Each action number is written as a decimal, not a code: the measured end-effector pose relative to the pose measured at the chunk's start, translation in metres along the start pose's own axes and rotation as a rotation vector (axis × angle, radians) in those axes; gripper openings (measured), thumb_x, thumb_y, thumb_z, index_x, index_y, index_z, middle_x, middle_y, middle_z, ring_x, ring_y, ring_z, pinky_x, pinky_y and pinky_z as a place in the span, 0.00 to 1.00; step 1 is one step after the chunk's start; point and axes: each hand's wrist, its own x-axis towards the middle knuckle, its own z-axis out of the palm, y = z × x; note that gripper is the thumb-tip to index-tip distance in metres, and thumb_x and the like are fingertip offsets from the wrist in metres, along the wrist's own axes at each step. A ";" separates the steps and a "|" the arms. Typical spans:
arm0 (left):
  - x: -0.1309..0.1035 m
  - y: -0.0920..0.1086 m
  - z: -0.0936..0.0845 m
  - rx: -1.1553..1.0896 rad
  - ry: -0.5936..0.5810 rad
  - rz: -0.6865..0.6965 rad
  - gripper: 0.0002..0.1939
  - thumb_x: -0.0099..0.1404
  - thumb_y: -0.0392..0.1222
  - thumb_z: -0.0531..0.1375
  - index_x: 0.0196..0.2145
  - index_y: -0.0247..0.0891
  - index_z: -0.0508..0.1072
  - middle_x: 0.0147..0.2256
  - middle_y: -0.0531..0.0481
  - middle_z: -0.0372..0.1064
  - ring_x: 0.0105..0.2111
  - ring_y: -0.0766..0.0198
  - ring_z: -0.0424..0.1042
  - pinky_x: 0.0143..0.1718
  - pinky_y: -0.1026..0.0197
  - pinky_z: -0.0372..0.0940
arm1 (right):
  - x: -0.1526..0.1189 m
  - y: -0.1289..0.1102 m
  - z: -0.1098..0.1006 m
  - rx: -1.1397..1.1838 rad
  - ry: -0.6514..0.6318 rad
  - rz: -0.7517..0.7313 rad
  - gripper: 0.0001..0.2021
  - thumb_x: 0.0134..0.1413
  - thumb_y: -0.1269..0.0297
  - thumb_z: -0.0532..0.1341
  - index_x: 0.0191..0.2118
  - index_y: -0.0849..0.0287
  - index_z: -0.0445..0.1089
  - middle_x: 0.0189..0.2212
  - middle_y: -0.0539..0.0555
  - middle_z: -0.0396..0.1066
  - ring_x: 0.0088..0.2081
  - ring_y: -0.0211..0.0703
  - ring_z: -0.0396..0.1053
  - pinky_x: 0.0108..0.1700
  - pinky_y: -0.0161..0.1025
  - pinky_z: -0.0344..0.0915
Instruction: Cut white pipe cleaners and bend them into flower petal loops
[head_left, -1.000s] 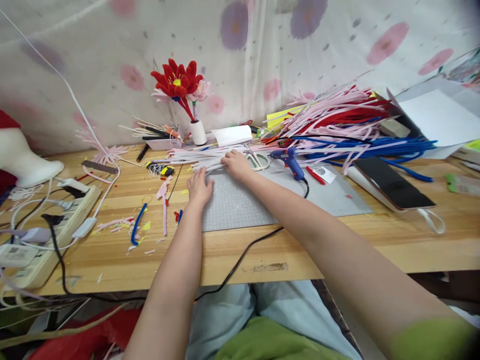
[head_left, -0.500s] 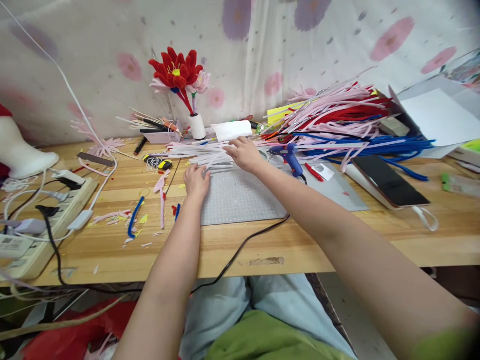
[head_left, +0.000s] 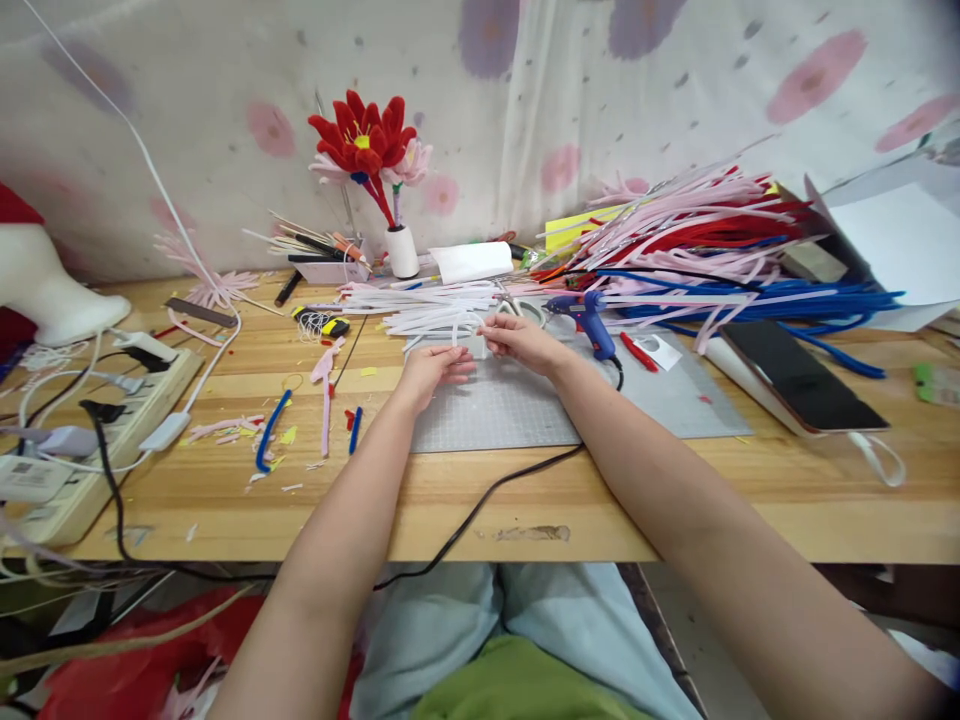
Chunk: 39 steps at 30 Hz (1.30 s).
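A white pipe cleaner [head_left: 466, 317] is bent into a small arch between my hands, above the grey cutting mat [head_left: 495, 410]. My left hand [head_left: 436, 376] pinches one end between thumb and fingers. With its fingertips closed, my right hand [head_left: 523, 343] grips the other end. Just behind them lies a bundle of white pipe cleaners [head_left: 420, 312]. To the right of my right hand, a blue glue gun [head_left: 592, 322] rests on the mat, and a roll of tape [head_left: 534, 310] sits partly hidden behind that hand.
Pink, red and blue pipe cleaners [head_left: 697, 230] are heaped at the back right near a phone [head_left: 802, 375]. A red fuzzy flower [head_left: 363, 135] stands in a white holder. A power strip [head_left: 112, 450] is at left; a black cord [head_left: 487, 495] crosses the front.
Both hands have come back from the white bundle towards each other over the mat. A white pipe cleaner is now held and bent between them.
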 end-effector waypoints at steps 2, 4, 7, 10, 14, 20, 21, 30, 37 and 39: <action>-0.001 0.000 -0.002 -0.012 -0.033 -0.043 0.07 0.57 0.37 0.60 0.33 0.30 0.73 0.35 0.41 0.75 0.32 0.62 0.76 0.32 0.62 0.70 | 0.000 0.005 0.002 0.073 0.000 0.007 0.17 0.38 0.54 0.65 0.30 0.60 0.61 0.18 0.44 0.61 0.20 0.29 0.55 0.25 0.30 0.51; 0.000 -0.001 -0.003 -0.006 -0.058 -0.072 0.07 0.58 0.36 0.59 0.33 0.29 0.73 0.35 0.40 0.75 0.33 0.61 0.76 0.32 0.62 0.70 | 0.001 0.007 0.004 0.091 -0.016 0.003 0.18 0.38 0.54 0.65 0.30 0.59 0.61 0.18 0.44 0.62 0.20 0.29 0.56 0.25 0.30 0.53; 0.002 -0.003 -0.005 0.011 -0.086 -0.083 0.07 0.58 0.34 0.58 0.33 0.30 0.74 0.36 0.40 0.75 0.34 0.60 0.76 0.31 0.62 0.71 | 0.002 0.008 0.008 0.068 -0.015 -0.031 0.17 0.39 0.54 0.65 0.30 0.59 0.61 0.18 0.43 0.63 0.20 0.29 0.57 0.25 0.29 0.54; 0.003 -0.005 -0.007 0.028 -0.134 -0.078 0.07 0.58 0.36 0.59 0.32 0.30 0.74 0.35 0.40 0.75 0.36 0.60 0.76 0.32 0.63 0.71 | 0.003 0.009 0.010 0.058 -0.006 -0.052 0.17 0.39 0.55 0.65 0.30 0.59 0.60 0.17 0.43 0.63 0.20 0.29 0.58 0.25 0.29 0.54; 0.002 -0.005 -0.007 0.046 -0.149 -0.083 0.06 0.58 0.37 0.60 0.30 0.30 0.74 0.34 0.41 0.75 0.34 0.61 0.76 0.33 0.62 0.71 | 0.004 0.011 0.013 0.071 -0.017 -0.053 0.18 0.39 0.53 0.65 0.30 0.59 0.60 0.17 0.43 0.65 0.19 0.29 0.58 0.23 0.29 0.54; -0.001 -0.003 -0.003 0.076 -0.135 -0.075 0.05 0.59 0.35 0.59 0.30 0.31 0.74 0.31 0.43 0.75 0.31 0.64 0.75 0.36 0.60 0.70 | 0.004 0.013 0.017 0.088 -0.024 -0.047 0.18 0.41 0.53 0.65 0.30 0.59 0.59 0.18 0.44 0.66 0.18 0.28 0.58 0.22 0.28 0.54; -0.002 -0.003 -0.002 0.085 -0.134 -0.070 0.05 0.59 0.35 0.59 0.30 0.30 0.73 0.30 0.43 0.75 0.31 0.64 0.75 0.36 0.61 0.70 | 0.004 0.014 0.017 0.096 -0.027 -0.047 0.18 0.41 0.54 0.65 0.30 0.59 0.59 0.19 0.44 0.67 0.18 0.28 0.58 0.21 0.28 0.54; -0.002 -0.002 0.000 0.142 -0.184 -0.080 0.06 0.59 0.38 0.60 0.29 0.30 0.71 0.23 0.49 0.71 0.23 0.69 0.72 0.27 0.66 0.67 | 0.003 0.015 0.005 0.410 -0.061 0.024 0.12 0.45 0.58 0.65 0.35 0.59 0.69 0.27 0.48 0.69 0.25 0.30 0.62 0.24 0.28 0.58; -0.001 -0.002 -0.003 0.096 -0.255 -0.159 0.05 0.59 0.36 0.59 0.29 0.30 0.70 0.24 0.50 0.71 0.22 0.72 0.70 0.25 0.69 0.66 | 0.005 0.017 0.002 0.535 -0.110 0.058 0.11 0.47 0.63 0.65 0.38 0.60 0.74 0.36 0.52 0.72 0.33 0.32 0.66 0.34 0.29 0.62; -0.001 -0.001 -0.003 0.105 -0.276 -0.181 0.05 0.60 0.35 0.58 0.28 0.30 0.70 0.22 0.50 0.71 0.21 0.72 0.70 0.25 0.69 0.65 | 0.006 0.018 0.003 0.545 -0.116 0.079 0.10 0.49 0.63 0.63 0.38 0.60 0.74 0.35 0.53 0.73 0.35 0.33 0.67 0.38 0.31 0.63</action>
